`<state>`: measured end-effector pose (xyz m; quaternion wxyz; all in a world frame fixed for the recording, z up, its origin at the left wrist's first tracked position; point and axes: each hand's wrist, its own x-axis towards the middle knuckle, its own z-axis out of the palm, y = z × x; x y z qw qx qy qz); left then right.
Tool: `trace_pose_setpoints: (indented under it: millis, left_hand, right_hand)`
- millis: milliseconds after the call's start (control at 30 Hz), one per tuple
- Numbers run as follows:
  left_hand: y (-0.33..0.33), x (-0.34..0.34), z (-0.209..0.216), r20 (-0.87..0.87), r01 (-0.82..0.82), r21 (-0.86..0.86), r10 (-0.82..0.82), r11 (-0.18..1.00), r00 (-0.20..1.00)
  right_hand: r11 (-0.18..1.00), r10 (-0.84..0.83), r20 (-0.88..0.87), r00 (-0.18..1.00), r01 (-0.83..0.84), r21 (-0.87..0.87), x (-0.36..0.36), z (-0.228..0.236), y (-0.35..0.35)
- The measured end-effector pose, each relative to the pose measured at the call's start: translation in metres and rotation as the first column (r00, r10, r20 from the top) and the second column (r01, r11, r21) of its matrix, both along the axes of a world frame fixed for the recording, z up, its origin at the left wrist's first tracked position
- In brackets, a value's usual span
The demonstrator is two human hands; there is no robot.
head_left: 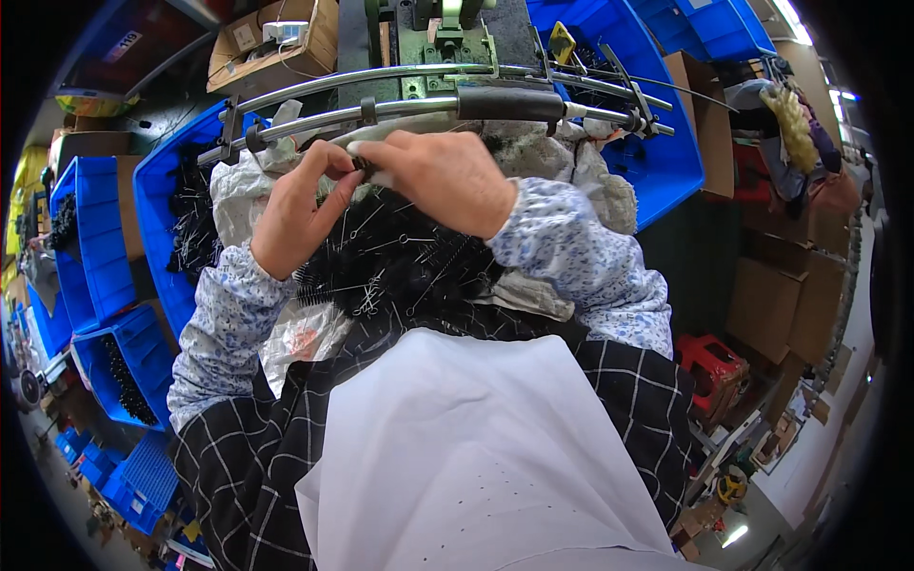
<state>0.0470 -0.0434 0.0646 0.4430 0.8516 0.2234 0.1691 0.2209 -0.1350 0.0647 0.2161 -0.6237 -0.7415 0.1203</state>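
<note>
My left hand (303, 211) and my right hand (446, 179) meet just below the metal rails of a machine. Thumb and fingers of both are closed together on a small dark piece (360, 163), too small and covered to name. A pale tip shows at my right fingers. Beneath my hands, a heap of black bristle brushes (381, 252) with twisted wire stems and looped ends lies on white woven sacking (238, 195) over my lap. Several loops stick out of the heap at different angles.
The machine (447, 43) with its curved steel rails (400, 107) stands straight ahead. Blue bins flank it; the left bin (152, 205) and right bin (666, 176) contain dark brushes. A cardboard box (249, 59) sits back left. A red stool (709, 376) and cartons (785, 300) are on the right.
</note>
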Motion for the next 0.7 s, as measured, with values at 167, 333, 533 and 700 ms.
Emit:
trace_pose_setpoints:
  millis: [167, 333, 533, 700]
  left_hand:
    - [0.006, -0.021, -0.001, -0.065, -0.045, -0.14, 0.036, 0.989, 0.997]
    - [0.01, -0.072, -0.038, -0.471, 0.259, 0.001, -0.228, 0.966, 0.852]
    - [0.005, -0.073, -0.051, -0.559, 0.272, -0.091, -0.275, 0.958, 0.782]
    - [0.006, -0.076, -0.053, -0.554, 0.257, -0.103, -0.27, 0.961, 0.787]
  right_hand:
    - [0.972, -0.137, 0.256, 0.957, 0.08, 0.221, 0.036, -0.022, 0.02]
    - [0.776, -0.629, 0.342, 0.698, 0.544, 0.32, 0.155, -0.072, 0.043]
    - [0.784, -0.62, 0.392, 0.68, 0.557, 0.273, 0.172, -0.083, 0.063]
    - [0.815, -0.58, 0.363, 0.729, 0.512, 0.271, 0.17, -0.081, 0.067]
